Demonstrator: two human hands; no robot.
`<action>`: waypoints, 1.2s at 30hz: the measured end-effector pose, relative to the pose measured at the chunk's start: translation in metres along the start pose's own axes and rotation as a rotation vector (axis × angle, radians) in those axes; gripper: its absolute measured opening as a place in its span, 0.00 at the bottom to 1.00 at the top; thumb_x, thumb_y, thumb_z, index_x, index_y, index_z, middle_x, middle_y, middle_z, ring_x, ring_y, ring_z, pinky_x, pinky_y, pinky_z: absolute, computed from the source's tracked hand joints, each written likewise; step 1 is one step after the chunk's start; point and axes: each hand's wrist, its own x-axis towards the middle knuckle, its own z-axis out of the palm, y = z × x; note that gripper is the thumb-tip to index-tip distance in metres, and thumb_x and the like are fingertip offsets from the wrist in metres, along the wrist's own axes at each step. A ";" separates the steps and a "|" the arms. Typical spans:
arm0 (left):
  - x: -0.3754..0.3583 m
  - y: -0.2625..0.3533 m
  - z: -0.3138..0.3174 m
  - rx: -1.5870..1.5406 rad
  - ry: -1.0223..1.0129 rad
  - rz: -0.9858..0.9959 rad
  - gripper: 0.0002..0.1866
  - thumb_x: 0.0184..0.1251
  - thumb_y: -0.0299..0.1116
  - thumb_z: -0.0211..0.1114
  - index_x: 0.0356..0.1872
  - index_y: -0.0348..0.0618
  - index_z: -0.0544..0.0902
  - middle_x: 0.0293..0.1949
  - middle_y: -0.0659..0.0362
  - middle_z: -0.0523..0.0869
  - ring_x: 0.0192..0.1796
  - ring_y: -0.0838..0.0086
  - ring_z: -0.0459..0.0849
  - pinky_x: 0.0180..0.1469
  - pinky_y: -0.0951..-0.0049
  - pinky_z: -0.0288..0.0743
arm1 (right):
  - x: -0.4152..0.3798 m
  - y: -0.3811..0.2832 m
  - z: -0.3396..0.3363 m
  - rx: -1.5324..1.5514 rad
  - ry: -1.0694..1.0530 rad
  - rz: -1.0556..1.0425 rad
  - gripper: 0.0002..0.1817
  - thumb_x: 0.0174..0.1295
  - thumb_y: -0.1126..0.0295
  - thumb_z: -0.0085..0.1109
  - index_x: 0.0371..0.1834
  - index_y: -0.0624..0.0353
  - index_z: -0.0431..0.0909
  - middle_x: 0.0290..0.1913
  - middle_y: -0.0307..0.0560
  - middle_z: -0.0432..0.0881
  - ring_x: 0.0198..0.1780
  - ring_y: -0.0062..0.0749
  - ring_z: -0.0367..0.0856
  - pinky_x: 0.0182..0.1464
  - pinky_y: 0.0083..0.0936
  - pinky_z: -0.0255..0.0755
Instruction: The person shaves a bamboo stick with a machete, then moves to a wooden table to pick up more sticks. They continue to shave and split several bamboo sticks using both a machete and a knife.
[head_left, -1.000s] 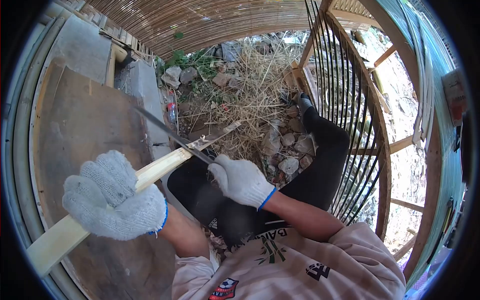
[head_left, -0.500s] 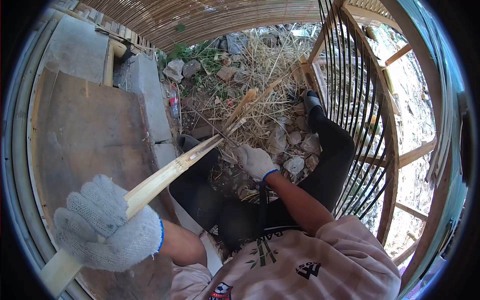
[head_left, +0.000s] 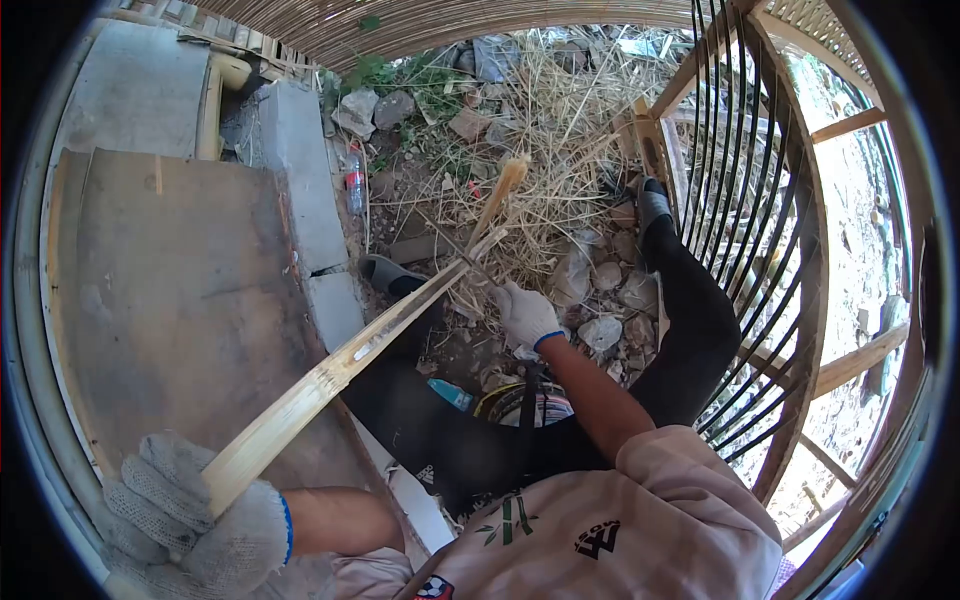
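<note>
Left hand, in a knitted white work glove with blue cuff, has its grip clamped tight around the near end of a long pale split bamboo slat. The slat runs up and away from that grip, across the black trouser leg, out to the right hand. Same kind of glove there, grip closed on the handle of a thin dark blade, right where the slat's far end splits open. One peeled strip sticks up just past that grip. Beyond it there's a heap of dry straw and stones, and a grey sandal sits just left of it. A worn brown wooden board lies left of the slat.
</note>
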 end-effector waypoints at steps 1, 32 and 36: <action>0.006 -0.001 0.005 -0.039 0.040 0.021 0.24 0.80 0.44 0.58 0.63 0.32 0.74 0.56 0.47 0.82 0.51 0.60 0.87 0.60 0.42 0.82 | 0.006 0.009 -0.001 -0.041 -0.005 0.044 0.21 0.81 0.49 0.48 0.51 0.55 0.81 0.33 0.67 0.88 0.39 0.68 0.88 0.45 0.60 0.80; 0.024 -0.040 0.068 0.137 0.654 0.126 0.20 0.86 0.42 0.49 0.27 0.51 0.67 0.17 0.65 0.60 0.17 0.78 0.54 0.23 0.71 0.51 | -0.064 -0.122 -0.076 0.107 -0.166 -0.056 0.35 0.82 0.39 0.39 0.52 0.63 0.83 0.40 0.68 0.89 0.48 0.67 0.88 0.55 0.57 0.78; 0.016 -0.036 0.060 0.125 0.572 0.133 0.21 0.86 0.42 0.48 0.26 0.52 0.66 0.17 0.66 0.59 0.17 0.78 0.54 0.23 0.71 0.51 | -0.113 -0.187 -0.085 0.255 -0.211 -0.094 0.29 0.82 0.45 0.47 0.47 0.62 0.83 0.32 0.64 0.87 0.39 0.64 0.88 0.46 0.54 0.79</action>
